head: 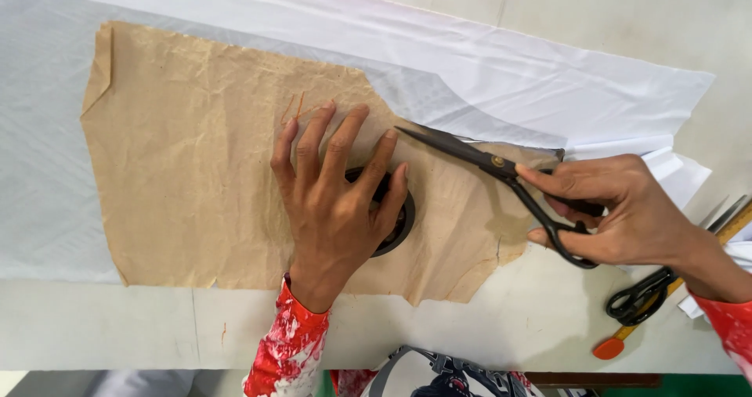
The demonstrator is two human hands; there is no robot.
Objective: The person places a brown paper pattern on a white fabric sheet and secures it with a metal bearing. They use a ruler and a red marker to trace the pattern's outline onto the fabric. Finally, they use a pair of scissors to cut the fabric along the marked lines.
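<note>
The left hand [337,201] lies open and flat on the brown paper pattern [188,178], fingers spread over a dark round weight [399,221], so the paper cannot shift on the white fabric [486,76] beneath it. The right hand [619,209] is closed through the handles of the black scissors [501,170], blades parted at the pattern's far right edge. The pale bench [509,319] also carries 1 more pair of scissors [638,299] and a wooden ruler [736,226] at its right; the room is out of view.
</note>
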